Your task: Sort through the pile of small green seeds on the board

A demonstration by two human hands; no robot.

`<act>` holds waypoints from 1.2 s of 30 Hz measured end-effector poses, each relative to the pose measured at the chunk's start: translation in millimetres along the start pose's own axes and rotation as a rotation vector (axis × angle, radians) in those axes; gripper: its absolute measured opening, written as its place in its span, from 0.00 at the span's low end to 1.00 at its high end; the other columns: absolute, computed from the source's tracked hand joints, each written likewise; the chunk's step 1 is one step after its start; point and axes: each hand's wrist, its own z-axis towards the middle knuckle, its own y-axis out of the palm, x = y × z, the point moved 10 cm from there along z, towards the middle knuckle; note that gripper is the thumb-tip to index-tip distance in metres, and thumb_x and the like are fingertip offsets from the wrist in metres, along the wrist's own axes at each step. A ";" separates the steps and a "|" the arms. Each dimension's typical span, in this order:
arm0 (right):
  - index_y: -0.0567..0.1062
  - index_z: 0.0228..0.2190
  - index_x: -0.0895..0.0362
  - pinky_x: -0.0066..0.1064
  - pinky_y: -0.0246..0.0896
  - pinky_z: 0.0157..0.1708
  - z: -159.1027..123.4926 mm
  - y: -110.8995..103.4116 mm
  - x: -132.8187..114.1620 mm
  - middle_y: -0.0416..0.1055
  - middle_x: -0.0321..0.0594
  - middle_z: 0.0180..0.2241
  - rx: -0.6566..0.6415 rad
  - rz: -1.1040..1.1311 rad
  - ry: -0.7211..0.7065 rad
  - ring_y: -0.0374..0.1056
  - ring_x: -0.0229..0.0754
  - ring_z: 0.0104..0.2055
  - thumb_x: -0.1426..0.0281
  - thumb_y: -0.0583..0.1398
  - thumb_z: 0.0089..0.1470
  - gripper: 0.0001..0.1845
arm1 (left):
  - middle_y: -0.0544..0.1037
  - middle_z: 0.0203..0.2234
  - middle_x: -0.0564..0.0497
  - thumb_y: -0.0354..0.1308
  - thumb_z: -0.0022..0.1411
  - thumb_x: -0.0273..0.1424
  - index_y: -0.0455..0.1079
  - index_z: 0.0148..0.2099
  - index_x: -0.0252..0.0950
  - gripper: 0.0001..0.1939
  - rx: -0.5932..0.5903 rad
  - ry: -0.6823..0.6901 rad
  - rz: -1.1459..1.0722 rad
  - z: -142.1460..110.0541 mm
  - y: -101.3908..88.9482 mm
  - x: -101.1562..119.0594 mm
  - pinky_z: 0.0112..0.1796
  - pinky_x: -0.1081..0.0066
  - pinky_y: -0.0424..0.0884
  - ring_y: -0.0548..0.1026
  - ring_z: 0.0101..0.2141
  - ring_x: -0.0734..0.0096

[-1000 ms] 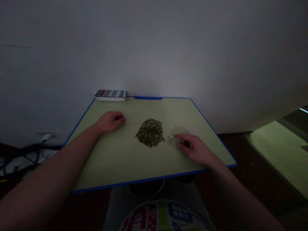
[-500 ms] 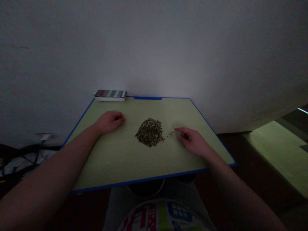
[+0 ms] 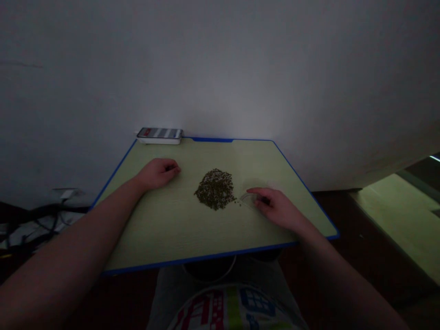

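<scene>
A low, roughly round pile of small greenish-brown seeds or grains (image 3: 215, 190) lies mid-table, with a few loose ones at its right side. My left hand (image 3: 161, 173) rests on the table left of the pile, fingers curled in and thumb against them, and nothing shows in it. To the right of the pile, my right hand (image 3: 273, 205) is closed on a see-through, curved-edged dish-like thing (image 3: 246, 197). My index finger lies along its upper side. Its full shape is hard to make out in the dim light, and my fingers hide part of it.
The pale table (image 3: 165, 233) has a blue edge and stands against a grey wall (image 3: 220, 68). A phone (image 3: 160, 133) lies on a white box (image 3: 161, 141) at the back left corner. Dark cables (image 3: 48, 213) run at the left. A round dark container (image 3: 210, 269) is under the front edge.
My right hand has shifted slightly down with the clear thing, which has tilted and shows a narrower edge. My left hand and the pile look unchanged.
</scene>
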 end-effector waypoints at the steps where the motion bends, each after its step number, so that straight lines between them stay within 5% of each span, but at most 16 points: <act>1: 0.74 0.50 0.56 0.31 0.59 0.28 0.2 0.6 -1.0 0.73 0.39 0.29 0.010 -0.007 0.007 0.64 0.39 0.26 0.72 0.54 0.54 0.21 | 0.70 0.20 0.52 0.47 0.58 0.44 0.70 0.31 0.34 0.19 -0.002 -0.002 0.006 0.0 0.1 0.2 0.28 0.71 0.59 0.67 0.24 0.71; 9: 0.73 0.51 0.62 0.32 0.58 0.28 7.2 -1.1 -5.8 0.73 0.40 0.25 0.103 -0.136 0.065 0.65 0.41 0.24 0.70 0.54 0.54 0.24 | 0.70 0.20 0.52 0.47 0.58 0.44 0.70 0.32 0.34 0.20 0.003 -0.013 -0.001 -1.1 -1.3 0.1 0.27 0.71 0.59 0.67 0.24 0.70; 20: 0.73 0.50 0.62 0.33 0.61 0.32 -1.3 -44.8 35.8 0.76 0.44 0.30 0.190 -0.356 0.217 0.69 0.44 0.30 0.72 0.55 0.52 0.23 | 0.71 0.21 0.53 0.47 0.59 0.44 0.70 0.32 0.34 0.19 0.008 0.014 0.032 1.4 1.0 -2.1 0.28 0.72 0.59 0.68 0.24 0.71; 28: 0.73 0.50 0.58 0.31 0.58 0.28 9.7 -11.7 6.0 0.74 0.40 0.29 -0.009 -0.162 -0.022 0.65 0.39 0.26 0.72 0.54 0.53 0.22 | 0.72 0.22 0.52 0.47 0.59 0.44 0.71 0.32 0.34 0.19 0.017 0.006 0.035 0.1 -0.6 -0.7 0.28 0.72 0.60 0.68 0.25 0.71; 36: 0.74 0.49 0.57 0.29 0.55 0.25 15.0 0.3 -11.3 0.73 0.38 0.27 -0.083 -0.095 -0.074 0.61 0.36 0.23 0.75 0.55 0.52 0.22 | 0.71 0.20 0.53 0.48 0.58 0.44 0.70 0.32 0.34 0.19 0.013 0.001 0.011 -0.4 -1.5 0.8 0.27 0.72 0.59 0.67 0.24 0.71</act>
